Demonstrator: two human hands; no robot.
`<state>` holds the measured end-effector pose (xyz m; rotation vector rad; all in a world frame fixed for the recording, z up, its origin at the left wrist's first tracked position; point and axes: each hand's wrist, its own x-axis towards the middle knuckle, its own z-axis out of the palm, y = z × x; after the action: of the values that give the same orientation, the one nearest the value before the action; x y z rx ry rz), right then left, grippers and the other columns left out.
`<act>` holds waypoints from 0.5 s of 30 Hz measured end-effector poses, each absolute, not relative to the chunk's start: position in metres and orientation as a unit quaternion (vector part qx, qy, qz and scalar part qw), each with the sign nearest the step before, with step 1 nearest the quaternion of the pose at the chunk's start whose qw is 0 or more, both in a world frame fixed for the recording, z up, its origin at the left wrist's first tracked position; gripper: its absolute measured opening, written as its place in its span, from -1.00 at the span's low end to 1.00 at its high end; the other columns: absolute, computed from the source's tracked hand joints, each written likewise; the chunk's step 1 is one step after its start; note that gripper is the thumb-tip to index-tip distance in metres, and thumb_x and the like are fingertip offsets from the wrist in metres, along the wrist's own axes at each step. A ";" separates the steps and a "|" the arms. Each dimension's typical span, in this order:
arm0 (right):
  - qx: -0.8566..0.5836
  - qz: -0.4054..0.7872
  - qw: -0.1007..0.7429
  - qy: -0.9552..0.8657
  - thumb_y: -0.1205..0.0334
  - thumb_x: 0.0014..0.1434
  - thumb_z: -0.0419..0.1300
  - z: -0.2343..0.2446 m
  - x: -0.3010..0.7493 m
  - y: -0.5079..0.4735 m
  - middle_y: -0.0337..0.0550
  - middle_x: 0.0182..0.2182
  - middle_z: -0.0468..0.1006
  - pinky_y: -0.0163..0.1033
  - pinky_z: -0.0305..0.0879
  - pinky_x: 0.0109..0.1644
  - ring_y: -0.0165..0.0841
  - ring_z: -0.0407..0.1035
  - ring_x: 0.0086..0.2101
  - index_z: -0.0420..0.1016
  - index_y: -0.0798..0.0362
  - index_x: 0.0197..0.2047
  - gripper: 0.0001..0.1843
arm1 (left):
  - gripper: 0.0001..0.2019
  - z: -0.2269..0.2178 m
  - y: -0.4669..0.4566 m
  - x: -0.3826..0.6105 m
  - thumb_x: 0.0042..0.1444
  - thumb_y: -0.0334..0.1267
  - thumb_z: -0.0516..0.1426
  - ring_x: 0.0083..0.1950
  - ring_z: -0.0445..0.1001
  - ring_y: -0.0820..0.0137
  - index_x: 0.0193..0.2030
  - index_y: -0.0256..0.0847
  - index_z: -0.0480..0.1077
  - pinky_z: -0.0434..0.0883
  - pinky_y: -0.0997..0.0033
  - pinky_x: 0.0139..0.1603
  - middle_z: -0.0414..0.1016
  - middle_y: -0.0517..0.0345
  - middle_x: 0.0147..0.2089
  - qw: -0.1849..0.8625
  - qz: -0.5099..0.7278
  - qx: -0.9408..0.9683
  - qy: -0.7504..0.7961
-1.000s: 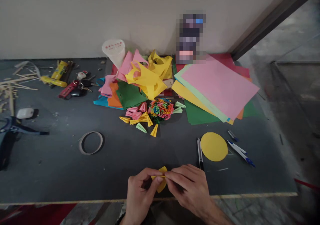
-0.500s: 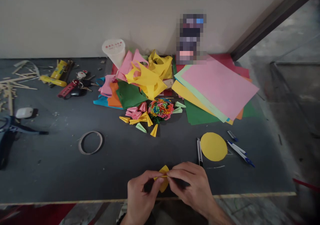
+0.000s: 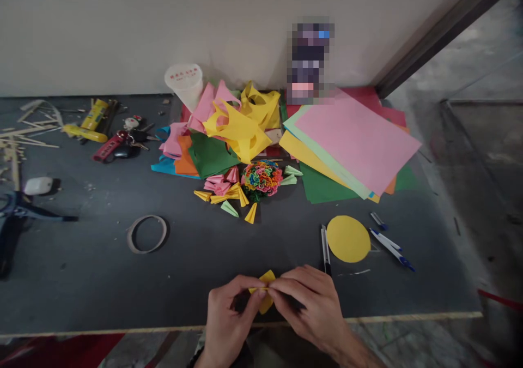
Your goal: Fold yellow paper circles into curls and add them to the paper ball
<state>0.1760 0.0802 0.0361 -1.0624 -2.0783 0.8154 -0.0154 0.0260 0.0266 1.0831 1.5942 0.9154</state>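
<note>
A small folded yellow paper piece (image 3: 266, 294) is pinched between both hands near the table's front edge. My left hand (image 3: 227, 319) grips its left side with thumb and fingers closed. My right hand (image 3: 310, 305) pinches its right side, fingers pressed together. A yellow paper circle (image 3: 348, 239) lies flat to the right, with a dark knife-like tool (image 3: 324, 243) beside it. Further back lie several small folded paper cones (image 3: 229, 193) and a ball of rolled coloured paper (image 3: 262, 178).
Stacked coloured sheets (image 3: 355, 139) lie at the back right, cut paper scraps (image 3: 237, 125) and a white cup (image 3: 183, 82) at the back middle. Pens (image 3: 390, 242), a tape ring (image 3: 147, 233), keys (image 3: 122, 142), wooden sticks (image 3: 24, 136) and blue scissors (image 3: 20, 212) lie about.
Both hands stay on the yellow piece with only slight finger shifts; the view has drifted a little.
</note>
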 end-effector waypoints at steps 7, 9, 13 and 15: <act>-0.422 0.325 0.340 -0.775 0.37 0.36 0.29 0.035 0.174 0.080 -0.28 -0.34 0.69 -0.27 0.34 -0.22 -0.42 0.57 -0.39 0.59 -0.04 -0.15 -0.90 | -0.74 0.020 0.024 -0.018 0.29 -0.02 0.30 -0.34 0.70 0.37 -0.20 -0.18 0.70 0.57 0.56 -0.31 0.77 0.09 -0.34 0.591 0.378 0.353 0.619; -0.429 0.323 0.340 -0.772 0.38 0.34 0.30 0.035 0.173 0.081 -0.28 -0.35 0.69 -0.27 0.35 -0.22 -0.42 0.57 -0.39 0.60 -0.04 -0.16 -0.89 | -0.73 0.022 0.023 -0.019 0.33 -0.02 0.27 -0.31 0.70 0.38 -0.16 -0.17 0.71 0.55 0.57 -0.28 0.77 0.08 -0.30 0.581 0.369 0.370 0.624; -0.435 0.319 0.351 -0.765 0.39 0.32 0.30 0.036 0.172 0.081 -0.28 -0.35 0.68 -0.27 0.38 -0.25 -0.40 0.56 -0.39 0.61 -0.06 -0.16 -0.86 | -0.71 0.027 0.024 -0.019 0.38 -0.04 0.21 -0.31 0.70 0.39 -0.14 -0.15 0.71 0.55 0.59 -0.28 0.78 0.08 -0.28 0.549 0.371 0.400 0.634; -0.435 0.313 0.360 -0.764 0.39 0.31 0.30 0.036 0.171 0.081 -0.28 -0.35 0.67 -0.27 0.39 -0.26 -0.41 0.55 -0.40 0.61 -0.06 -0.17 -0.86 | -0.72 0.027 0.024 -0.018 0.38 -0.06 0.20 -0.31 0.71 0.38 -0.14 -0.14 0.71 0.56 0.58 -0.28 0.79 0.08 -0.28 0.536 0.376 0.412 0.634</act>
<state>0.1714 0.0807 0.0356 -1.1213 -1.9684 0.8068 -0.0179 0.0237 0.0272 0.9802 1.5102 0.8947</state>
